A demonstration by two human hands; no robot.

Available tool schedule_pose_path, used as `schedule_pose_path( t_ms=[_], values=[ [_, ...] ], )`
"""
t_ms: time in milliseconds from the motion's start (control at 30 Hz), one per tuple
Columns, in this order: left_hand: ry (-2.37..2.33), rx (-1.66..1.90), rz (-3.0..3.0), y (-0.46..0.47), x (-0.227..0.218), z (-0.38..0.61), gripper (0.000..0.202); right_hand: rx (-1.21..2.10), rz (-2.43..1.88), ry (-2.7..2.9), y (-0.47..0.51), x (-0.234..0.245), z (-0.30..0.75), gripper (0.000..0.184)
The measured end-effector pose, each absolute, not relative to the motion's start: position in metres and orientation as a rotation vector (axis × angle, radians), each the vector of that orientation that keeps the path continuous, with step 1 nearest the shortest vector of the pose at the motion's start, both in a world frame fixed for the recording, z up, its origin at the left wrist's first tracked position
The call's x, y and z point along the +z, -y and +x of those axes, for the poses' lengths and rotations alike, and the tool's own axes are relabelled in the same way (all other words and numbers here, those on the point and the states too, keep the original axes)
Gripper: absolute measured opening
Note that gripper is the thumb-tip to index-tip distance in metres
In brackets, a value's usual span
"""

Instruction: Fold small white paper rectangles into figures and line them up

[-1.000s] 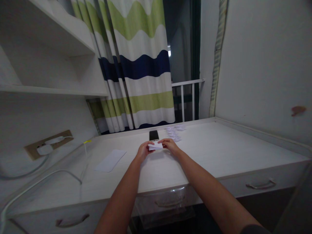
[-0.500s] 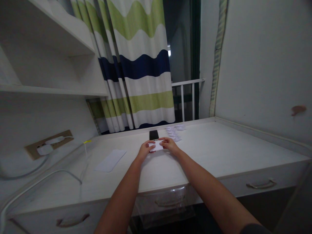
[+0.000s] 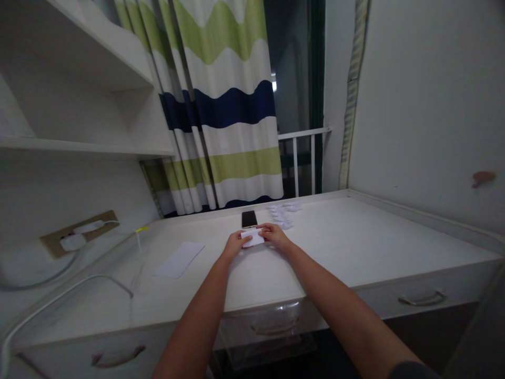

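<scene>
Both my hands meet at the middle of a white desk (image 3: 355,247), pinching a small white piece of paper (image 3: 253,237) between them. My left hand (image 3: 234,245) grips its left edge with closed fingers. My right hand (image 3: 275,235) grips its right edge the same way. The paper is tilted up just above the desk top. A black phone (image 3: 249,218) lies flat right behind the paper. Several small folded white paper pieces (image 3: 281,215) sit in a cluster behind my right hand.
A flat white sheet (image 3: 179,259) lies on the desk to the left. A wall socket with plugs (image 3: 79,235) and a white cable (image 3: 59,302) are at the left. Shelves, a striped curtain (image 3: 224,116) and drawers with handles (image 3: 423,298) surround the desk.
The paper between my hands has tipped up from lying low and flat to a more upright tilt. My hands shifted only slightly.
</scene>
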State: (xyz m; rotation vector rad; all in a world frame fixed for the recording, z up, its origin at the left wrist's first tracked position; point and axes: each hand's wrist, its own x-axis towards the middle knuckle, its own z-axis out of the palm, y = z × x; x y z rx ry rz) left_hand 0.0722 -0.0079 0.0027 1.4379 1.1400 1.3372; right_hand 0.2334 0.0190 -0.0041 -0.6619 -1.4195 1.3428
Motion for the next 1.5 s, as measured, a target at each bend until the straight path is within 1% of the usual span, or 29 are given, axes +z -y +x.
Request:
schedule_pose_path(
  t_ms=[133,300,633,1100,1267,1500],
  values=[
    [-1.193,1.317,1.489,0.011,0.006,0.072,0.026,1.337,-0.722,1.408,-0.019,-0.003,0.233,0.031],
    [-1.197,1.323,1.497,0.017,0.012,0.074,0.024,1.359,-0.798,1.38,-0.017,-0.001,0.232,0.022],
    [-1.147,1.307,1.512,0.018,0.01,0.074,0.027,1.328,-0.763,1.403,-0.013,0.003,0.233,0.028],
    [-1.149,1.269,1.532,0.019,0.012,0.074,0.022,1.345,-0.726,1.389,-0.013,0.004,0.233,0.031],
    [-1.135,1.25,1.521,0.019,0.012,0.075,0.023,1.32,-0.714,1.367,-0.014,0.004,0.233,0.035],
    [-1.113,1.259,1.514,0.017,0.01,0.074,0.028,1.335,-0.735,1.372,-0.013,0.004,0.233,0.035]
  ],
)
